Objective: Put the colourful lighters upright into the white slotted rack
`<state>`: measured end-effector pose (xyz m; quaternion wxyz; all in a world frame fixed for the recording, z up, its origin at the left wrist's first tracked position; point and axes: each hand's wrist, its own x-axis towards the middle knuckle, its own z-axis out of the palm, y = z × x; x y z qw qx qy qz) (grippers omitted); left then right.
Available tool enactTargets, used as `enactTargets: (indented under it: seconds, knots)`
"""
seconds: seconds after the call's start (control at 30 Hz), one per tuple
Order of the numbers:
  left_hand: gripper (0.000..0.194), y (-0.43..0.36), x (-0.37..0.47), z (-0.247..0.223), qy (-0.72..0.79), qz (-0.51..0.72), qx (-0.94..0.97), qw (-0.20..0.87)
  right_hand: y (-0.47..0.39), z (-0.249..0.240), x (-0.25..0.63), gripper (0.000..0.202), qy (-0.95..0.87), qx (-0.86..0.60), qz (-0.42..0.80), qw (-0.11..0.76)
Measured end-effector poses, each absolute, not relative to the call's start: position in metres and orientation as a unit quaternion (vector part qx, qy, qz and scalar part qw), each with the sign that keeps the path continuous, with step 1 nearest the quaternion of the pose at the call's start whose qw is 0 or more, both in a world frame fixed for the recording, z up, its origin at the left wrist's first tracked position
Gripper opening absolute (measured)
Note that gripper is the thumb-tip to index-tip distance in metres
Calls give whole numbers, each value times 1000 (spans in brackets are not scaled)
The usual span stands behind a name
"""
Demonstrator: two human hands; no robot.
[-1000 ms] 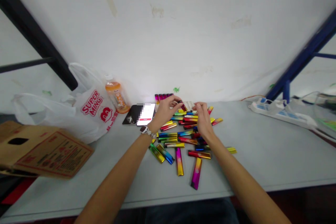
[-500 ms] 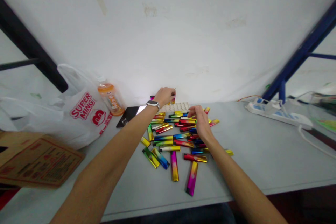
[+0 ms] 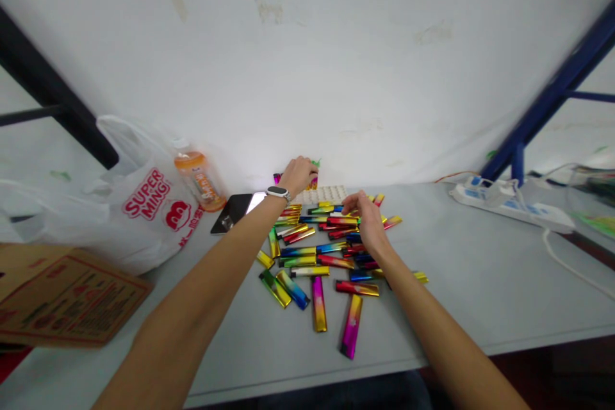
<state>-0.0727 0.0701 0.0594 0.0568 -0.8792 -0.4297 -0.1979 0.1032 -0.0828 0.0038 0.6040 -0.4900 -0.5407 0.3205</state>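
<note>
Shiny two-coloured lighters lie scattered over the grey table, among them a magenta and gold lighter [image 3: 352, 327] near the front and another [image 3: 319, 304] beside it. At the back, against the wall, is a white tray with a grid of holes [image 3: 331, 194]. My left hand [image 3: 298, 175] is over the tray's left end, its fingers closed on a lighter standing upright there; the hand partly hides it. My right hand [image 3: 366, 214] hovers over the right side of the pile, its fingers bent and apart, with nothing visible in them.
On the left are a cardboard box [image 3: 72, 298], a white plastic bag [image 3: 144, 218], an orange drink bottle [image 3: 200, 180] and a dark phone [image 3: 233, 213]. A white power strip [image 3: 514, 205] with cables lies at the right, near a blue metal frame [image 3: 542, 96].
The view has shifted slightly. My left hand has stayed at the tray's left end, and a bit of green now shows by its fingertips. My right hand has barely moved.
</note>
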Motion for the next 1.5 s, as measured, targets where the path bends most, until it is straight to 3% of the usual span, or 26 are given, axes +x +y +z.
enactTargets:
  seconds: [0.2, 0.4, 0.63, 0.77, 0.9, 1.03, 1.17, 1.5]
  knots:
    - [28, 70, -72, 48, -427, -242, -869, 63, -82, 3, 103, 59, -539, -492, 318, 605]
    - [29, 58, -69, 48, -438, -159, -874, 136, -82, 4, 103, 57, -539, -496, 318, 602]
    - [30, 44, -70, 46, -442, -145, -870, 164, -89, 5, 98, 52, -564, -512, 289, 579]
    - [31, 29, -72, 44, -452, -191, -857, 155, -102, 8, 92, 35, -648, -524, 207, 512]
    - [28, 2, -73, 40, -462, -298, -826, 125, -127, 8, 79, 21, -763, -495, 48, 413]
    - [24, -27, -81, 34, -474, -401, -781, 73, -160, 4, 54, 16, -807, -501, -58, 308]
    - [23, -42, -99, 27, -490, -489, -721, 43, -180, -2, 34, 20, -841, -487, -86, 219]
    - [17, -44, -112, 16, -515, -491, -701, 37, -138, -6, 26, 23, -835, -498, -122, 202]
